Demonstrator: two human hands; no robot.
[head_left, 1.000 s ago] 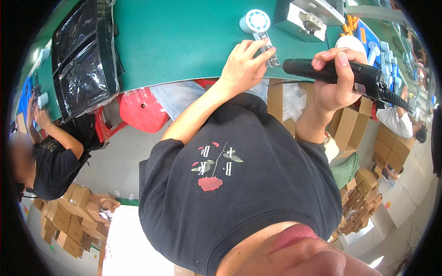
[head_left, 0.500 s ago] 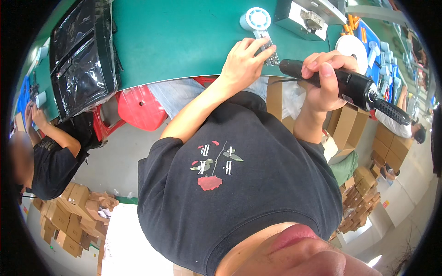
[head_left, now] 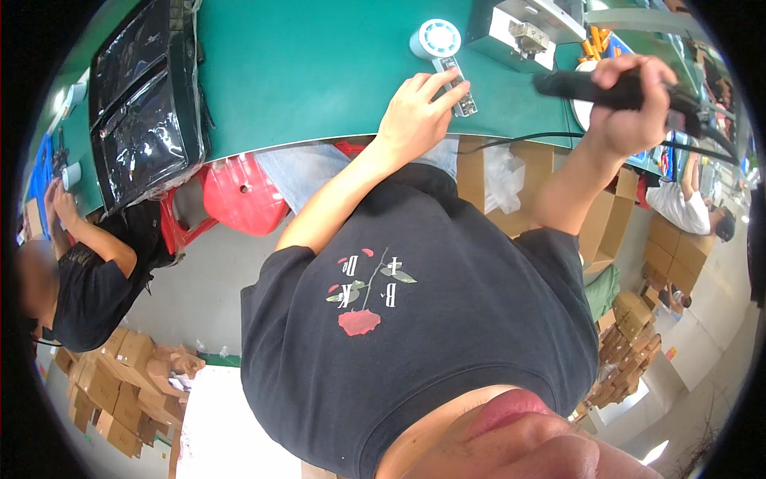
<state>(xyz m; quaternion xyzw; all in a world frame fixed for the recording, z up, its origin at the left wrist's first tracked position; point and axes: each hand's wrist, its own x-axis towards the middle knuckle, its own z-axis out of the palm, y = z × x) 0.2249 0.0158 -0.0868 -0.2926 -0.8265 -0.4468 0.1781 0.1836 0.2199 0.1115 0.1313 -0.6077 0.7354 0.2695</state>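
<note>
A small handheld fan with a round pale-blue and white head lies on the green table. Its narrow handle is uncovered, and small parts show inside. My left hand pinches the handle at its edge, the fingers bent over it. Off to the right, my right hand is raised and wrapped round a black electric screwdriver, blurred by motion. The tool points left, apart from the fan. A black cord runs along the table edge below it.
A metal fixture stands at the back right, near orange-handled tools. A black plastic-wrapped case lies at left. Red stool and open cardboard boxes sit below the table. A co-worker works at far left.
My right hand has moved up and to the right with the screwdriver, away from the fan. My left hand and the fan have shifted slightly left.
</note>
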